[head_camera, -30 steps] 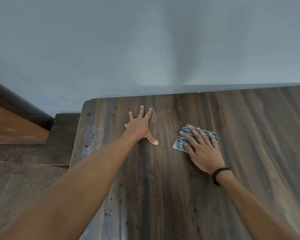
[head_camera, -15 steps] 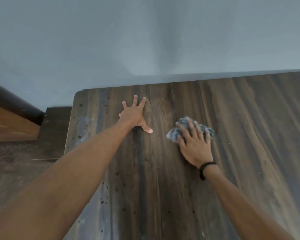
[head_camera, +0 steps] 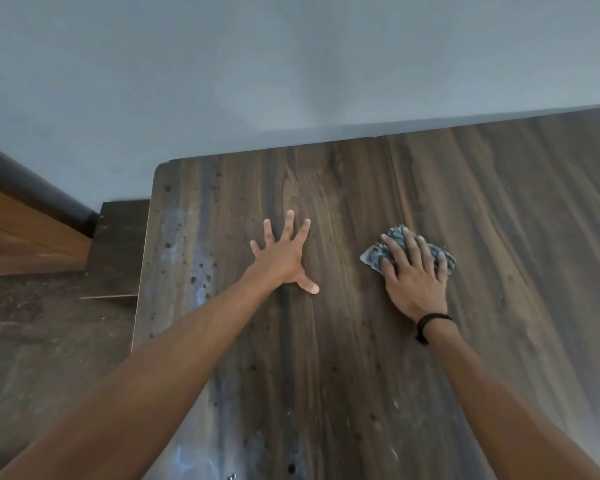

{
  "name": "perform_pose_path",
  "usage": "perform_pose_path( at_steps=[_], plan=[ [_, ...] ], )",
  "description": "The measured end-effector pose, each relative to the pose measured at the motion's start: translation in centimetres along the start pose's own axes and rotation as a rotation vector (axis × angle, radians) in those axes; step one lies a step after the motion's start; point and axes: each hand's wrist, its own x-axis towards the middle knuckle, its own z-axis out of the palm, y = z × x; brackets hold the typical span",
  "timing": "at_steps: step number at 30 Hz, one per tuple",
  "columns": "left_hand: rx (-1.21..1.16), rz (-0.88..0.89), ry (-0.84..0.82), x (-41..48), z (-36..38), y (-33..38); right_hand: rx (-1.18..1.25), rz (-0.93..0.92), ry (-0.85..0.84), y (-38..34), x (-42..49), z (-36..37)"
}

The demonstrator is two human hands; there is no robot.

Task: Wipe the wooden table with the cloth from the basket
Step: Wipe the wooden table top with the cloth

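Cloth (head_camera: 371, 260), blue-patterned and bunched, lies on the wooden table (head_camera: 506, 216) at three o'clock from the left hand (head_camera: 284, 259), well apart from it. The right hand (head_camera: 415, 277) presses down on it with fingers spread and fairly straight. The left hand lies flat on the wood, fingers splayed.

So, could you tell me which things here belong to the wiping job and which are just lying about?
Job: cloth, pressed under the right hand; wooden table; left hand, flat on the table.
Just there: black wristband on the right wrist; grey wall; dark lower ledge left of the table.
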Motion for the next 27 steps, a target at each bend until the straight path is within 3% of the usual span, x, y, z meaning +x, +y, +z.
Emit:
perform_pose_path(
  at_steps=[1, 4, 6, 9, 13, 14, 17, 18, 21, 22, 25, 26, 27],
  plan=[
    [0.009, -0.005, 0.001, -0.6, 0.3, 0.1, -0.025, -0.041, -0.002, -0.7, -1.3, 0.6],
    [0.003, -0.022, -0.018, -2.2, 1.4, 0.5, -0.158, -0.422, -0.016, 1.5, -5.9, 2.1],
    [-0.006, -0.035, -0.032, -3.1, 2.7, 0.9, -0.137, -0.4, -0.041, 3.4, -4.6, 0.6],
    [-0.023, -0.049, -0.044, -4.0, 4.5, 1.6, -0.068, -0.137, -0.07, 2.5, -4.0, -0.4],
    [-0.033, -0.048, -0.014, -4.1, 4.6, 1.8, -0.177, -0.544, -0.107, 4.3, -10.0, 0.5],
    [-0.03, -0.05, -0.01, -4.2, 4.6, 1.8, -0.172, -0.531, -0.112, 5.3, -9.9, 0.0],
    [-0.011, -0.059, -0.004, -4.4, 4.6, 2.0, -0.047, -0.141, -0.061, 4.5, -9.6, -0.1],
    [-0.014, -0.059, 0.005, -4.6, 4.7, 2.0, -0.047, -0.13, -0.041, 3.5, -10.7, 0.5],
    [-0.017, -0.038, 0.0, -5.3, 5.4, 1.9, -0.147, -0.464, -0.083, 3.5, -14.7, 2.3],
    [-0.011, -0.03, -0.016, -5.7, 6.0, 1.9, -0.14, -0.475, -0.101, 4.3, -14.6, 1.9],
    [0.005, -0.037, -0.068, -7.0, 8.2, 1.6, -0.036, -0.133, -0.038, 4.1, -13.5, 1.5],
    [0.012, -0.035, -0.063, -7.3, 8.8, 1.5, -0.026, -0.093, -0.015, 3.2, -14.5, 2.0],
    [0.017, -0.03, -0.051, -7.5, 9.1, 1.4, -0.053, -0.174, -0.012, 2.4, -16.2, 2.8]
  ],
)
